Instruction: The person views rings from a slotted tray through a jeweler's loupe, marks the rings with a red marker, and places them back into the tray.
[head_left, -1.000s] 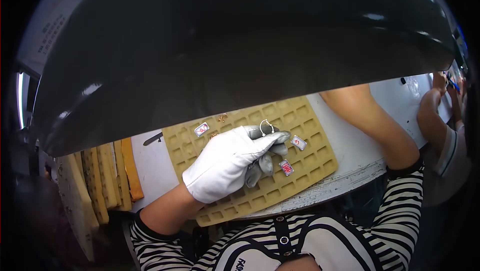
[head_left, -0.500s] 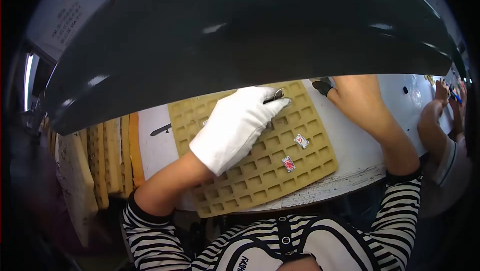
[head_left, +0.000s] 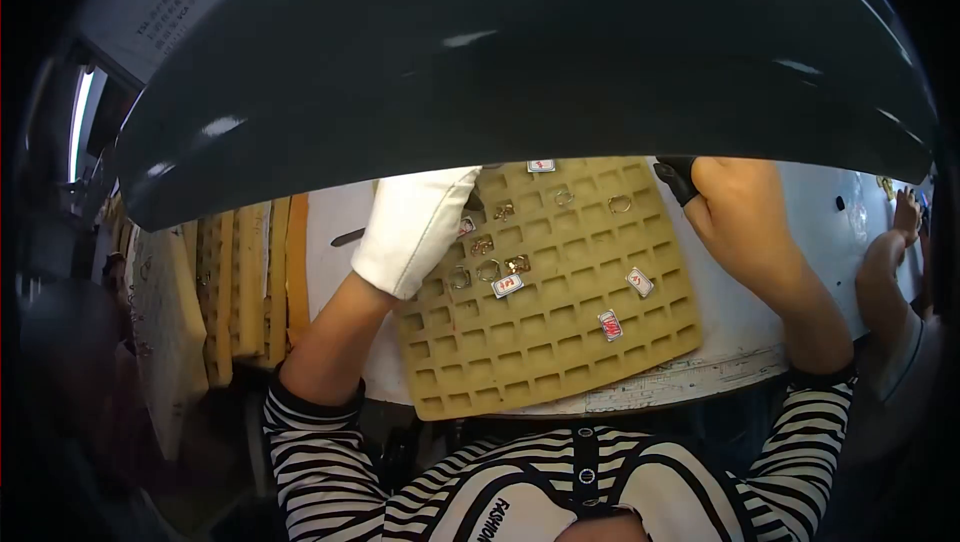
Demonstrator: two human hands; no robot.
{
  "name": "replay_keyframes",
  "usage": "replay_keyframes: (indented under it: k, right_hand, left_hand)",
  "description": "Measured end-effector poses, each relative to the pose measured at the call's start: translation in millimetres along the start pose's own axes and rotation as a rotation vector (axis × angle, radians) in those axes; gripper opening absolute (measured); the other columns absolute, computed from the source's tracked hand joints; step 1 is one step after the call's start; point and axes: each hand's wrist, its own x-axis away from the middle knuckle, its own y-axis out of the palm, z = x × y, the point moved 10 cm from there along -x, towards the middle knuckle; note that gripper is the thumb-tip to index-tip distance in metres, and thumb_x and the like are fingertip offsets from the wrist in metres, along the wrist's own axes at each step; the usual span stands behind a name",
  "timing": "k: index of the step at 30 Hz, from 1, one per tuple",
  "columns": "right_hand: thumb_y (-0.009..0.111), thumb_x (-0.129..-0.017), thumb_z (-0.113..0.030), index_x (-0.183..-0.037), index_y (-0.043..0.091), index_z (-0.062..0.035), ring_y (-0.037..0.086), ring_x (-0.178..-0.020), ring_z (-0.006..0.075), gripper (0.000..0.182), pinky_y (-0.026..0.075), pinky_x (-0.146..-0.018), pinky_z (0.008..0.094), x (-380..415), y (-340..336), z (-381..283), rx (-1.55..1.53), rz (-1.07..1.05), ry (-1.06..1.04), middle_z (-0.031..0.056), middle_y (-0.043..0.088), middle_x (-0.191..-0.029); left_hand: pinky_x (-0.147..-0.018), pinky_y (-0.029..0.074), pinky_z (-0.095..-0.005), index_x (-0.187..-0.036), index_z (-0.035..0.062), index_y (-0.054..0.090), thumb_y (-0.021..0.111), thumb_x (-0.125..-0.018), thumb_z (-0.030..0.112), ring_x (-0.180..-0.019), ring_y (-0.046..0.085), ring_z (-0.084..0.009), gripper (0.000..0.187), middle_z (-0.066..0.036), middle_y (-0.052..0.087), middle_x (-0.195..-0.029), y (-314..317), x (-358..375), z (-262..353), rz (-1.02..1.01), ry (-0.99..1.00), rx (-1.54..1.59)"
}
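My left hand (head_left: 420, 227), in a white glove, is over the upper left of a tan tray (head_left: 545, 357) with rows of square pockets. Its fingers are hidden under the dark hood. A dark tip shows beside the glove. My right hand (head_left: 745, 217) is right of the tray, with a black cover on the thumb (head_left: 677, 182). Its visible fingers look curled in, and what they may hold is hidden. Several rings lie in the pockets, among them one ring (head_left: 620, 204) and a chunky ring (head_left: 517, 265). Small printed tags (head_left: 508, 286) lie on the tray, one of them red (head_left: 610, 325).
A large dark hood (head_left: 520, 62) covers the far side. More pocketed trays (head_left: 235, 287) stand on edge at the left. A dark tool (head_left: 348, 238) lies left of my glove. Another person's arm (head_left: 885, 252) is at the right of the white table (head_left: 640, 387).
My left hand has drawn left and away under the hood, uncovering rings and tags. Before, its fingers pinched a small shiny item. The view has shifted; my right hand keeps its pose.
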Motion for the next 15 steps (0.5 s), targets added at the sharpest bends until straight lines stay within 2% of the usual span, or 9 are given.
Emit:
replay_keyframes:
  k: [2,4,6,8,10,11,15]
  right_hand:
    - [0.063,-0.056,0.003,-0.066,0.058,-0.0003,0.055,-0.07,0.028,0.012,0.045,-0.065,0.0385,-6.1,-0.7,-26.9,-0.107,0.099,-0.096,0.0096,0.052,-0.066]
    - [0.064,-0.055,0.002,-0.066,0.059,0.0002,0.055,-0.073,0.0276,0.013,0.046,-0.066,0.0385,-8.0,16.4,-45.4,-0.219,-0.058,-0.204,0.0095,0.053,-0.068]
    - [0.064,-0.054,0.002,-0.064,0.058,0.0,0.054,-0.074,0.0282,0.012,0.046,-0.066,0.0386,-12.6,23.3,-58.9,-0.313,-0.073,-0.221,0.0099,0.053,-0.069]
    - [0.063,-0.054,0.0,-0.063,0.057,-0.0004,0.053,-0.074,0.0285,0.011,0.046,-0.065,0.0388,-15.6,42.4,-73.5,-0.41,-0.248,-0.218,0.0099,0.053,-0.069]
    - [0.062,-0.056,-0.002,-0.061,0.056,-0.0014,0.053,-0.075,0.0279,0.008,0.046,-0.066,0.0389,-23.4,51.7,-90.0,-0.426,-0.321,-0.236,0.0096,0.053,-0.069]
    - [0.062,-0.056,-0.003,-0.062,0.057,-0.002,0.053,-0.076,0.0272,0.008,0.046,-0.067,0.0385,-26.0,55.1,-96.3,-0.413,-0.315,-0.244,0.009,0.053,-0.07]
    - [0.062,-0.058,-0.007,-0.062,0.057,-0.0041,0.053,-0.078,0.0253,0.007,0.044,-0.069,0.0367,-28.4,68.7,-115.5,-0.343,-0.304,-0.277,0.0076,0.053,-0.072]
  left_hand:
    - [-0.068,0.048,-0.026,-0.108,0.002,0.063,0.042,-0.098,0.027,-0.078,0.057,-0.0105,0.033,-0.006,0.065,-0.096,-15.7,4.2,-7.3,0.11,0.032,0.291]
    - [-0.067,0.048,-0.0256,-0.106,0.0019,0.064,0.042,-0.098,0.026,-0.077,0.057,-0.0102,0.033,-0.006,0.066,-0.096,-18.7,6.5,-11.7,0.131,0.015,0.33]
    - [-0.066,0.048,-0.0249,-0.103,0.0017,0.064,0.042,-0.098,0.026,-0.075,0.057,-0.0096,0.033,-0.006,0.067,-0.095,-23.2,11.0,-15.6,0.167,-0.016,0.402]
    - [-0.066,0.048,-0.0251,-0.102,0.0015,0.065,0.041,-0.098,0.024,-0.074,0.058,-0.0097,0.033,-0.006,0.067,-0.094,-25.9,12.1,-12.4,0.157,-0.009,0.324]
    - [-0.067,0.048,-0.0246,-0.102,0.0008,0.065,0.041,-0.098,0.022,-0.077,0.058,-0.0105,0.032,-0.006,0.067,-0.094,-26.6,10.7,-2.9,0.147,0.065,0.288]
    - [-0.067,0.048,-0.0246,-0.101,0.0005,0.064,0.041,-0.097,0.019,-0.078,0.058,-0.0116,0.03,-0.006,0.067,-0.092,-30.1,9.8,2.6,0.182,0.162,0.29]
    - [-0.068,0.048,-0.0253,-0.101,0.0006,0.064,0.04,-0.097,0.017,-0.078,0.059,-0.0131,0.029,-0.007,0.066,-0.091,-33.3,12.8,10.6,0.192,0.144,0.278]
